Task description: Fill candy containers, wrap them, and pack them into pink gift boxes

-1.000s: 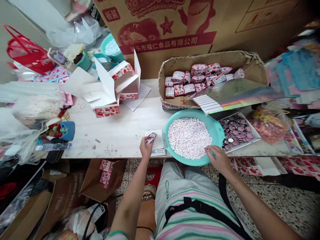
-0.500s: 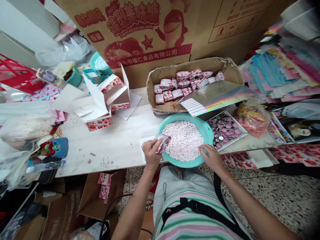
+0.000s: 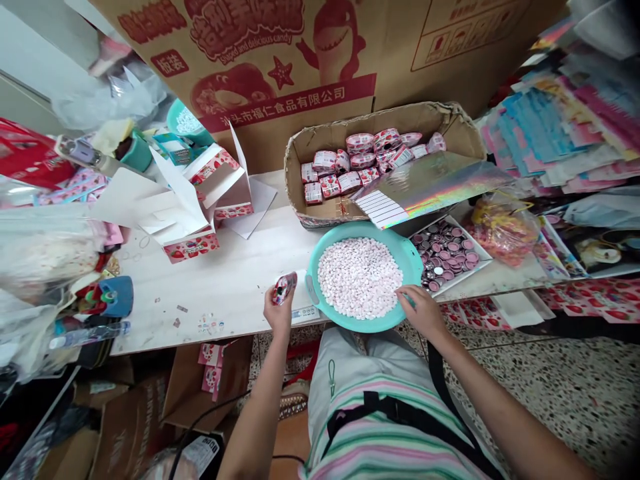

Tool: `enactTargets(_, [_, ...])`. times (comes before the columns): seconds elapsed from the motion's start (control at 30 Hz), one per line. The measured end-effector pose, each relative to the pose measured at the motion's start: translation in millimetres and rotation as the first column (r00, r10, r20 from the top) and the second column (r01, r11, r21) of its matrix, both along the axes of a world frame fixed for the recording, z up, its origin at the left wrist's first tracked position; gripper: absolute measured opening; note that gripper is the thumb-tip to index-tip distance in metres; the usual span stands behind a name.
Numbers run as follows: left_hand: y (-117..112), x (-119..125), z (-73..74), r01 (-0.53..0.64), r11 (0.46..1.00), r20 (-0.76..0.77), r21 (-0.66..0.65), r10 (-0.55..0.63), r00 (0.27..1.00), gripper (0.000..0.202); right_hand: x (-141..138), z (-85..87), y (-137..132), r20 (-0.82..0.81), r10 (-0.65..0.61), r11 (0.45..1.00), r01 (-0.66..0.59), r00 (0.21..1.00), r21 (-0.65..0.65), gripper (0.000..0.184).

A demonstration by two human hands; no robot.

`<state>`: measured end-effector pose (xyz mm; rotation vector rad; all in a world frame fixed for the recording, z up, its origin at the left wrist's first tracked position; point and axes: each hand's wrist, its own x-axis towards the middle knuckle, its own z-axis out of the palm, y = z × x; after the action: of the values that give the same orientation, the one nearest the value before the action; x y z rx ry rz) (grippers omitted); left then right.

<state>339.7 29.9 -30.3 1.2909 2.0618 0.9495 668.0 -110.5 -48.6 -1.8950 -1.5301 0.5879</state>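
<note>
My left hand (image 3: pixel 278 311) is closed around a small red-and-white printed candy container (image 3: pixel 285 288), held tilted above the table, left of the basin and apart from it. Small pale-pink candies (image 3: pixel 357 277) fill much of the turquoise basin (image 3: pixel 313 287) at the table's front edge. My right hand (image 3: pixel 421 312) is over the basin's right rim, its fingers loosely curled near the candies. A gap shows between thumb and forefinger, with nothing visible in it; the other fingers are partly hidden. Behind the basin, several similar printed containers (image 3: pixel 350 181) lie in a cut-down cardboard box (image 3: pixel 295 157).
A shiny holographic sheet (image 3: pixel 430 190) rests across the cardboard box. To the right, a white tray (image 3: pixel 467 267) holds pink and dark round pieces. Opened strawberry-print cartons (image 3: pixel 193 247) stand at left on the white table (image 3: pixel 235 293). A large carton (image 3: pixel 395 53) rises behind.
My left hand has carried the container left, away from over the basin's left rim. My right hand stays at the right rim. The whole view has shifted slightly.
</note>
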Motion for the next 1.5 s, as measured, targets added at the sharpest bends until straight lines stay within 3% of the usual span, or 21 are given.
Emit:
enactTargets(0.07, [2.7, -17.7, -12.7, -0.029, 0.998, -0.064, -0.054, 0.026, 0.998, 0.049, 1.5, -1.5, 0.2, -0.002, 0.006, 1.0, -0.006, 1.0, -0.005, 0.021])
enactTargets(0.17, [6.7, -30.6, -25.5, 0.022, 0.994, -0.101, -0.109, -0.033, 0.994, 0.046, 3.1, -2.5, 0.3, 0.005, 0.023, 1.0, -0.023, 1.0, -0.019, 0.02])
enactTargets(0.27, [9.9, -31.5, -29.2, 0.119, 0.983, -0.108, -0.136, -0.134, 0.985, 0.046, 4.4, -1.6, 1.0, 0.018, 0.029, 0.999, -0.029, 0.999, -0.031, 0.02])
enactTargets(0.37, [7.2, -34.4, -26.2, 0.19, 0.973, -0.126, -0.133, -0.207, 0.97, 0.063, 5.4, 0.1, 2.1, 0.015, 0.032, 0.999, -0.032, 0.999, -0.04, 0.02])
enactTargets(0.5, [-17.3, -53.3, -21.8, 0.204, 0.97, -0.232, -0.133, -0.23, 0.945, 0.084, 4.4, 1.0, 3.2, 0.018, 0.02, 0.999, -0.019, 1.0, -0.036, 0.02])
enactTargets(0.73, [-79.9, -86.5, -28.8, 0.178, 0.928, -0.273, -0.327, -0.273, 0.923, 0.078, 1.2, -1.3, 6.0, 0.042, 0.02, 0.999, -0.018, 0.999, -0.041, 0.02])
enactTargets(0.9, [-96.2, -92.3, -35.9, 0.157, 0.925, -0.278, -0.346, -0.261, 0.924, 0.075, 1.7, -1.9, 6.8, 0.048, 0.023, 0.999, -0.02, 0.999, -0.05, 0.02])
enactTargets(1.27, [-88.6, -101.0, -34.6, 0.159, 0.945, -0.268, -0.284, -0.238, 0.934, 0.067, -0.4, -1.8, 4.4, 0.066, 0.031, 0.998, -0.028, 0.997, -0.051, 0.02])
enactTargets(1.5, [-56.9, -85.9, -31.6, 0.239, 0.952, -0.238, -0.189, -0.281, 0.93, 0.062, -3.5, -0.1, 0.6, 0.084, 0.037, 0.998, -0.033, 0.996, -0.055, 0.019])
